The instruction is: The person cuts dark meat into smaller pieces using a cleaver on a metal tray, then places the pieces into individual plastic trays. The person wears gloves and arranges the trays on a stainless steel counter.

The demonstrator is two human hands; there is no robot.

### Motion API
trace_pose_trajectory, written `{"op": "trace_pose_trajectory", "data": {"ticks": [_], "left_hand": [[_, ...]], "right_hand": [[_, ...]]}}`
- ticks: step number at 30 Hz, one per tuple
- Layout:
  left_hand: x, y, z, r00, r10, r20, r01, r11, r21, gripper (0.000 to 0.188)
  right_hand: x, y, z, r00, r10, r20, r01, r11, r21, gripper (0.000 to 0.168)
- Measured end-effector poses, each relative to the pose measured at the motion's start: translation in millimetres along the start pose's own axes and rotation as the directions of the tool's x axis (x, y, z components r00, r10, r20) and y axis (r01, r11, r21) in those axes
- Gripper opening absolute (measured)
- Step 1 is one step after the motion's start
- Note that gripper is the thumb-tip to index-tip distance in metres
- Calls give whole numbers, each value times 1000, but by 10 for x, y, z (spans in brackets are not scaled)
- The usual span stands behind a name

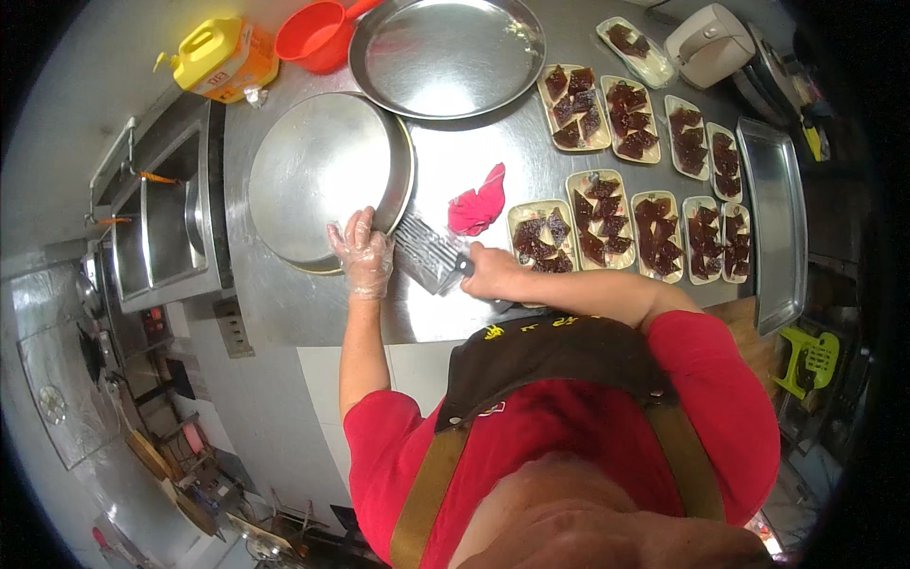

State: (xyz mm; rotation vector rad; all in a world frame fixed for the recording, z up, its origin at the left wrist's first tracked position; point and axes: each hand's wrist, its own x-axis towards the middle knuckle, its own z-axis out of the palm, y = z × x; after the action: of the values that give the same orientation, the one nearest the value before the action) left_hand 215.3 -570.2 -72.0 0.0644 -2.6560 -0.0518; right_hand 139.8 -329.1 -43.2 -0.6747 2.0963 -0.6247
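Observation:
My left hand (365, 250), in a clear plastic glove, rests at the near right edge of a round metal pan (313, 174), fingers apart. That pan seems stacked with another, whose rim (410, 171) shows at its right. My bare right hand (495, 272) is closed around the dark handle of a broad metal spatula (429, 254). Dark stripes, perhaps slots, run along its blade, which points toward the pans. A crumpled red cloth (478, 203) lies just beyond the spatula on the steel table (284, 313).
Several white trays (598, 220) of dark brown jelly-like pieces stand at right. Beyond them are an empty metal tray (775, 227) and a white appliance (711, 46). A large round pan (448, 57), a red dipper (313, 35) and a yellow jug (219, 60) line the far side.

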Motion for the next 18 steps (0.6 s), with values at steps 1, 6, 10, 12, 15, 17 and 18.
{"op": "trace_pose_trajectory", "data": {"ticks": [1,6,10,12,15,17,18], "left_hand": [[15,-1,-15,1000,8,-6,-8,1000,-12,17],[4,41,-30,999,30,-28,-30,1000,5,16],[-28,338,94,999,-8,43,10,999,-53,10],[-28,506,210,997,-40,67,45,996,-73,7],[45,564,431,990,-122,65,128,986,-103,5],[171,637,469,991,-94,98,101,993,-63,13],[212,667,375,991,-89,104,103,986,-130,20]], "right_hand": [[-99,-45,-194,999,12,-36,-10,999,47,50],[-769,-24,-1174,997,38,62,-39,999,10,42],[-953,664,-1358,958,137,-251,-61,955,290,35],[-660,897,-1386,891,134,-433,26,939,344,38],[-51,705,-1550,791,114,-601,109,941,321,27],[377,656,-1631,793,215,-571,96,880,465,35],[535,592,-1676,825,280,-491,-5,873,488,36]]}}
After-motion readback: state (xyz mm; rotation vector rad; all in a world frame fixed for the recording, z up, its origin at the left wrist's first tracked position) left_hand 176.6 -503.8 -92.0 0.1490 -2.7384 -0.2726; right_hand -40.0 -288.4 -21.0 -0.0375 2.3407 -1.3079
